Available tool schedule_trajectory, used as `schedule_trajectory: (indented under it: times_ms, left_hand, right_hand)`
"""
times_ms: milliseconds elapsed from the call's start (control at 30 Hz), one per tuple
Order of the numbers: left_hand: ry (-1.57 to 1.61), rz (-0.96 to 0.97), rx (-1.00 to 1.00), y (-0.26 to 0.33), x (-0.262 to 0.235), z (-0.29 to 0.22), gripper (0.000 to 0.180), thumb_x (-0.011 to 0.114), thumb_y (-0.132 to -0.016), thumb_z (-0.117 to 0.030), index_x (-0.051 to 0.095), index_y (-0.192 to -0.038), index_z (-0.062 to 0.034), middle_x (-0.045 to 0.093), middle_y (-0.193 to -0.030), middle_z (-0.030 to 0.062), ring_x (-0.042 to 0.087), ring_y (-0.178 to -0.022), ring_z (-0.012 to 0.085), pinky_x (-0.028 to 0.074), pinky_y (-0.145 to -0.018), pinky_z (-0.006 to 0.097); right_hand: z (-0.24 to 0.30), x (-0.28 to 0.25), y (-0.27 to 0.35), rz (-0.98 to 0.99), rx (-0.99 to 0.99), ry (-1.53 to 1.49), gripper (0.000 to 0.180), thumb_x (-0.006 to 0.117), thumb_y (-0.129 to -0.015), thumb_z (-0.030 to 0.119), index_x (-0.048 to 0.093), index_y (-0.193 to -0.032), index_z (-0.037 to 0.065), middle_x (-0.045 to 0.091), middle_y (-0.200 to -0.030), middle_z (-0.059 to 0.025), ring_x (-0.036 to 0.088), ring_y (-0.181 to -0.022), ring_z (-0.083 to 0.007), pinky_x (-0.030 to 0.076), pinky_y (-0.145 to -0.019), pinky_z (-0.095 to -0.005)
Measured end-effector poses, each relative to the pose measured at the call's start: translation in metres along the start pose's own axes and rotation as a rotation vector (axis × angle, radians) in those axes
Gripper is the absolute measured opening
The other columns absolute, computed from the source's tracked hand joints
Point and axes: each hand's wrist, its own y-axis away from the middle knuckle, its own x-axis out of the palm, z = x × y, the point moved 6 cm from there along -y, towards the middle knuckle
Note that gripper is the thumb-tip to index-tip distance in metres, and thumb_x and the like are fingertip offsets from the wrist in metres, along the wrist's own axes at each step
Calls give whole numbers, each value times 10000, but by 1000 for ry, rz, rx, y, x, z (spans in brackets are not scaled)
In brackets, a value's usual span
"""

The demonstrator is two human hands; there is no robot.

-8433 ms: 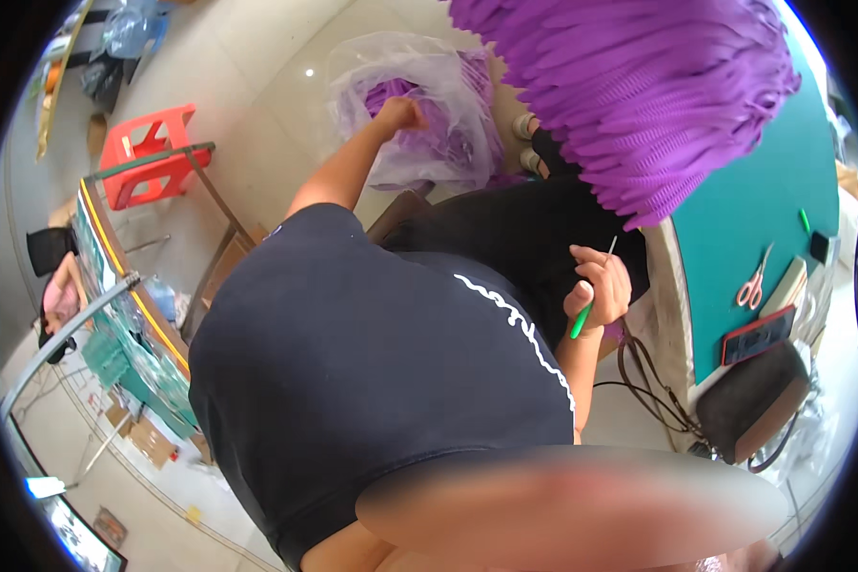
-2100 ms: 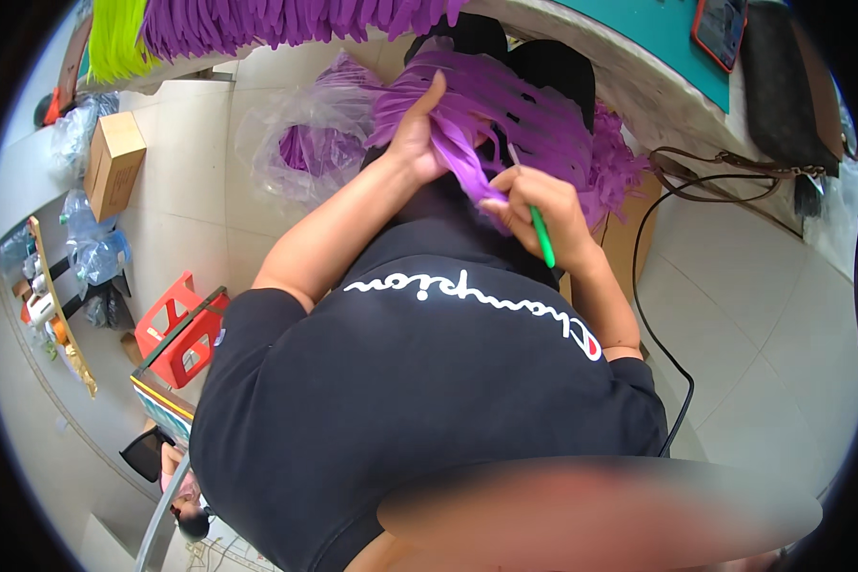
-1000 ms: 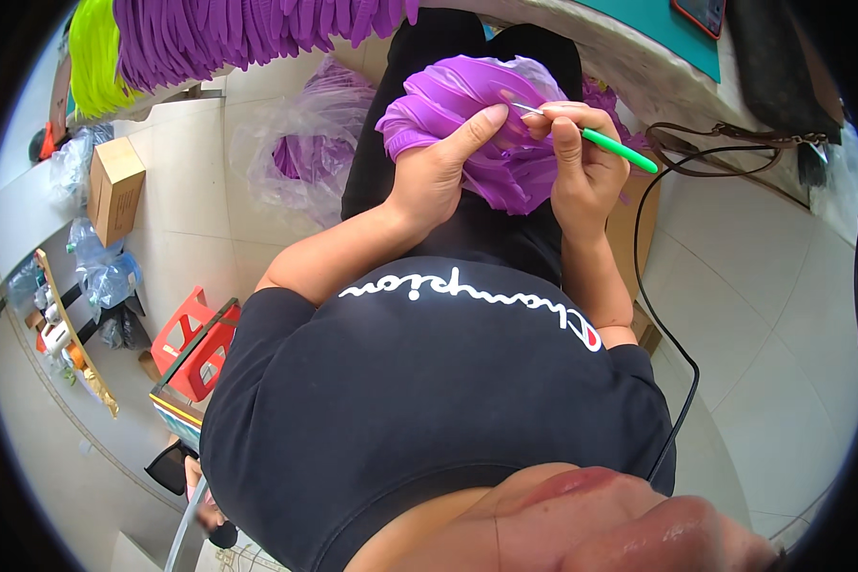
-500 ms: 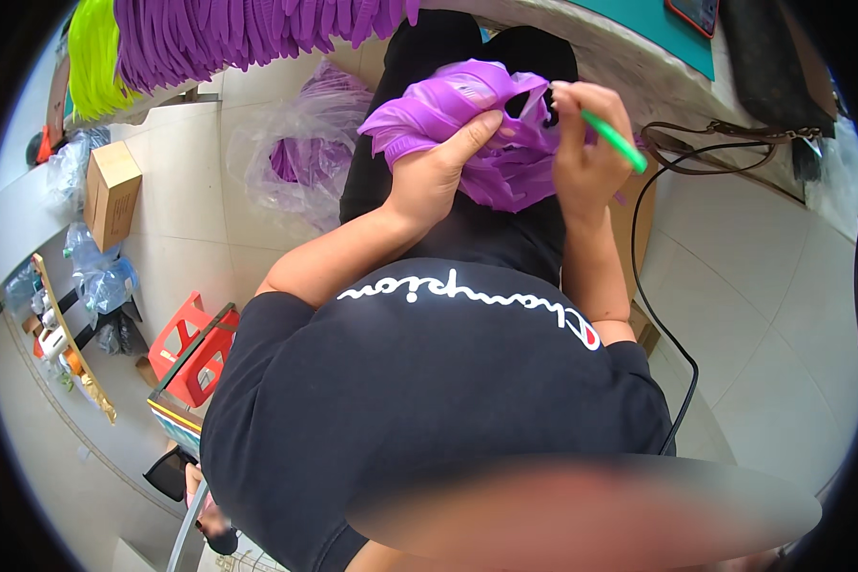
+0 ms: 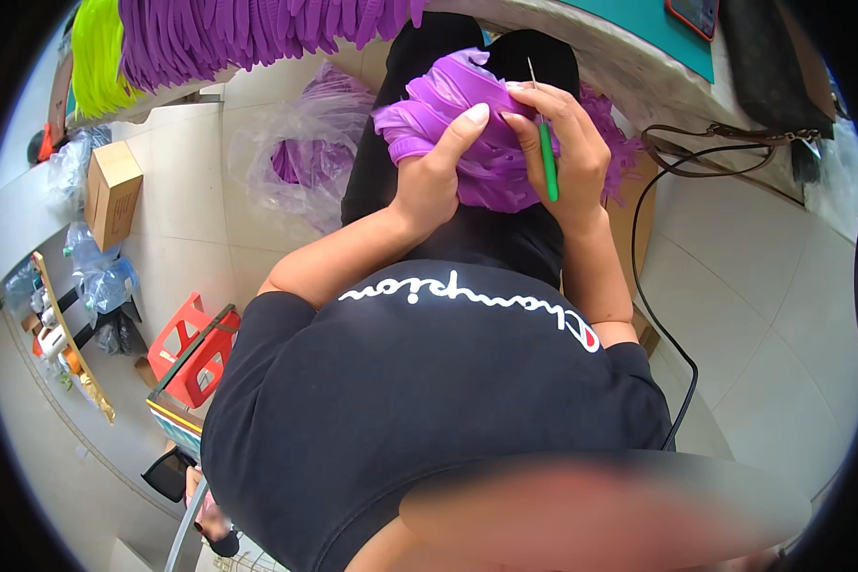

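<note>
My left hand grips a bunch of glossy purple rubbery strips above my lap, its thumb lying across the top. Between the fingers of my right hand is a slim green-handled tool with a thin pointed metal tip. That tip points away from me, beyond the fingertips. My right thumb and fingertips are at the right side of the bunch; whether they also pinch a strip cannot be made out. Loose strip ends spread out to the right, behind this hand.
Purple strips and lime green strips hang off the table edge at the far left. On the floor lies a clear plastic bag with purple pieces. A cardboard box, a red stool and a black cable surround me.
My right hand has come left and turned, so the green handle now stands nearly upright with its tip showing. The stretched opening in the purple strips is no longer visible.
</note>
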Motion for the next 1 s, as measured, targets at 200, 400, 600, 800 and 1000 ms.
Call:
schedule_trajectory:
  times_ms: [200,400,600,800,1000]
  left_hand:
    - [75,30,-34,-2,1,3,211,582,-923,-125,599,-1097,-6,643,-1031,66,627,-928,130,498,-846,272]
    - [-61,25,36,-3,-3,4,194,593,-925,-129,613,-1073,-6,652,-1006,64,633,-904,127,503,-834,272]
    - [-37,0,45,-3,-2,3,191,594,-926,-132,613,-1072,-10,654,-1007,57,633,-904,123,502,-833,268]
    - [-30,-17,67,-2,0,2,186,588,-926,-105,612,-1085,-11,654,-1022,56,629,-913,116,497,-836,263]
    - [-124,53,97,-4,2,2,184,589,-924,-99,611,-1081,-3,652,-1010,48,625,-918,115,495,-839,271]
  right_hand:
    - [12,-5,2,-61,-142,207,176,715,-756,-9,668,-920,32,678,-928,-106,628,-798,-248,513,-710,-316]
    - [0,1,4,57,-55,205,191,693,-750,-37,674,-926,35,665,-875,-104,621,-792,-259,505,-699,-320]
    - [4,-10,4,-143,-20,184,226,701,-741,-23,664,-957,35,644,-867,-99,611,-763,-252,504,-663,-327]
    - [6,-3,5,-22,24,144,134,691,-799,0,678,-931,19,649,-879,-111,640,-761,-232,518,-672,-301]
    - [-7,4,8,21,77,49,117,688,-805,8,664,-920,7,641,-850,-115,636,-731,-238,520,-657,-309]
